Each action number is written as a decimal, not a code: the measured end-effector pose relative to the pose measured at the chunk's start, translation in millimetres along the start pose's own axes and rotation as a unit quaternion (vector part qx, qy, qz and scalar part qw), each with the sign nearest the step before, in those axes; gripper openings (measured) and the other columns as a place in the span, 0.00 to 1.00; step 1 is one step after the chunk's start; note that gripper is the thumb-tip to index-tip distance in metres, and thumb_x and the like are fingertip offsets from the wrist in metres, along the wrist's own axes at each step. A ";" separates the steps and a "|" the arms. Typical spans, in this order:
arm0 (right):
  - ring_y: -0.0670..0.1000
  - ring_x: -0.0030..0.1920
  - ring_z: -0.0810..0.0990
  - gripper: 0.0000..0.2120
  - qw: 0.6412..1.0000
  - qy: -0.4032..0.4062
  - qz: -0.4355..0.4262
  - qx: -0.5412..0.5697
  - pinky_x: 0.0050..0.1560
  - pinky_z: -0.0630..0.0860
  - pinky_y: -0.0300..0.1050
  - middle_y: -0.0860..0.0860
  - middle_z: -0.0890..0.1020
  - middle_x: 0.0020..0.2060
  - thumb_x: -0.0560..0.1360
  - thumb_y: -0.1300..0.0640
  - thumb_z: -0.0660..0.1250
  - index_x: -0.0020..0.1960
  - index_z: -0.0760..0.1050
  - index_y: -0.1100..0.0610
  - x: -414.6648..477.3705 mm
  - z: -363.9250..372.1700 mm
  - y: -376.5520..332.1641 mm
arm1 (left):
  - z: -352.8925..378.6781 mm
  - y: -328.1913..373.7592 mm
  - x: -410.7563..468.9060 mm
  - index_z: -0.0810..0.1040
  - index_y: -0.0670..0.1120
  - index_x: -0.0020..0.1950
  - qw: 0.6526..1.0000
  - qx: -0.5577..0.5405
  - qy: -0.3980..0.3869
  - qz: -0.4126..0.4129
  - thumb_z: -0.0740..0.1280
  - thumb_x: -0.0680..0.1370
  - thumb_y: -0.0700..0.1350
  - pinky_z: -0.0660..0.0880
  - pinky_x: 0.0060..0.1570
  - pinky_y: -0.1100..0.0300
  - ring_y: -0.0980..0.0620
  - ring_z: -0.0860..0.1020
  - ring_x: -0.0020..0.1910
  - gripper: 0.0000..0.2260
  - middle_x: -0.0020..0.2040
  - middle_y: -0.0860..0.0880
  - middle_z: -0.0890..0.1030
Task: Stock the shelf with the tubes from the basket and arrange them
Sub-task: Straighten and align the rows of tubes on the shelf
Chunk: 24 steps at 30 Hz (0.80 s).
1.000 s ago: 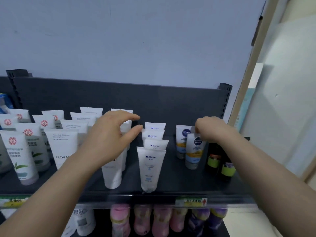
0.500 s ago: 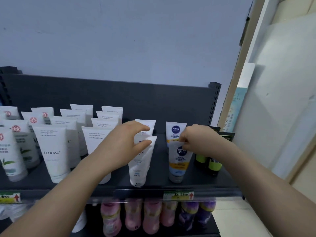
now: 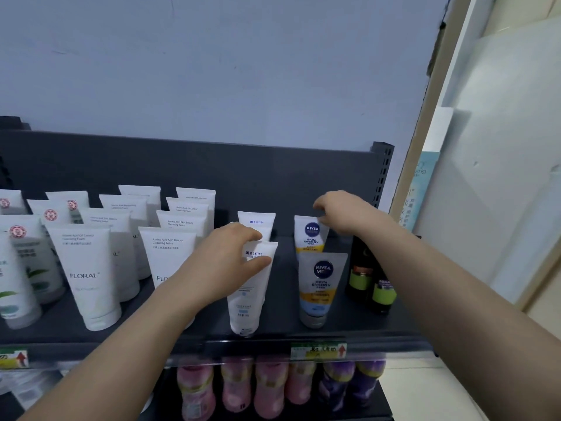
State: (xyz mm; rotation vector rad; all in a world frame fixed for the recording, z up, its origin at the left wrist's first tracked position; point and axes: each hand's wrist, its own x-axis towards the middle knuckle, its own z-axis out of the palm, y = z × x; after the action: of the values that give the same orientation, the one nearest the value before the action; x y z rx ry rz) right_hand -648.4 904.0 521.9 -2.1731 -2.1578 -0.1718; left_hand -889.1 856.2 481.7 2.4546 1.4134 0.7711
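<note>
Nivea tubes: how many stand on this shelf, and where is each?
2. The front Nivea tube stands near the shelf edge; the rear Nivea tube stands behind it, by the right hand. That hand may hide more.

The shelf point(image 3: 303, 183) is dark grey and the wall point(image 3: 212, 71) above it is pale blue. At the left, the white tubes point(image 3: 88, 275) have grey words, and the red-mark tubes point(image 3: 18, 235) have a round red mark. The middle tube point(image 3: 247, 299) is white with blue writing. The banded tubes point(image 3: 321, 284) have yellow and light blue bands and a dark blue circle. At the bottom are pink bottles point(image 3: 267, 387) and purple bottles point(image 3: 364, 381).
</note>
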 end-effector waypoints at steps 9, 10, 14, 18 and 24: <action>0.53 0.42 0.79 0.06 0.999 -0.047 -0.022 0.005 0.40 0.75 0.45 0.50 0.82 0.42 0.72 0.63 0.67 0.45 0.80 0.56 -1.2 -1.9 -9.8 | -0.7 -2.4 3.2 0.75 0.52 0.64 1.000 -0.013 -0.001 0.010 0.68 0.75 0.55 0.70 0.57 0.63 0.57 0.74 0.52 0.19 0.63 0.57 0.73; 0.51 0.43 0.79 0.04 0.998 -0.056 -0.029 0.009 0.41 0.77 0.46 0.48 0.81 0.41 0.72 0.62 0.67 0.44 0.80 0.54 -6.2 -3.8 -10.8 | -0.2 -2.2 3.6 0.75 0.52 0.64 1.000 -0.014 -0.002 0.011 0.68 0.75 0.55 0.70 0.57 0.63 0.57 0.74 0.53 0.19 0.63 0.57 0.73; 0.49 0.42 0.79 0.05 0.997 -0.062 -0.046 0.014 0.44 0.79 0.47 0.45 0.81 0.40 0.73 0.59 0.68 0.41 0.79 0.50 -19.0 -5.9 -13.8 | 3.0 0.0 3.2 0.76 0.53 0.63 1.000 -0.018 -0.004 0.018 0.68 0.74 0.56 0.69 0.54 0.64 0.59 0.72 0.49 0.19 0.63 0.58 0.74; 0.51 0.45 0.80 0.05 0.997 -0.056 -0.045 0.014 0.45 0.80 0.49 0.47 0.83 0.43 0.73 0.59 0.68 0.46 0.82 0.52 -22.4 -5.9 -13.7 | 5.6 3.5 2.6 0.76 0.53 0.63 0.999 -0.014 0.005 0.030 0.68 0.74 0.56 0.68 0.58 0.65 0.58 0.72 0.58 0.18 0.62 0.58 0.74; 0.49 0.52 0.79 0.15 0.996 -0.044 -0.048 0.058 0.55 0.78 0.48 0.48 0.81 0.53 0.74 0.53 0.69 0.60 0.78 0.53 -39.8 -21.8 2.0 | 4.2 8.7 2.0 0.76 0.54 0.62 0.999 -0.007 0.030 0.042 0.68 0.74 0.57 0.67 0.60 0.64 0.58 0.71 0.62 0.18 0.61 0.59 0.74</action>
State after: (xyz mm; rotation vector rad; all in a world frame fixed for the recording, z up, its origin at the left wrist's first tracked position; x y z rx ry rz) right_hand -647.1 861.6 538.3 -2.0534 -2.2586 0.0443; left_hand -879.5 853.7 482.5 2.5140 1.3271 0.8753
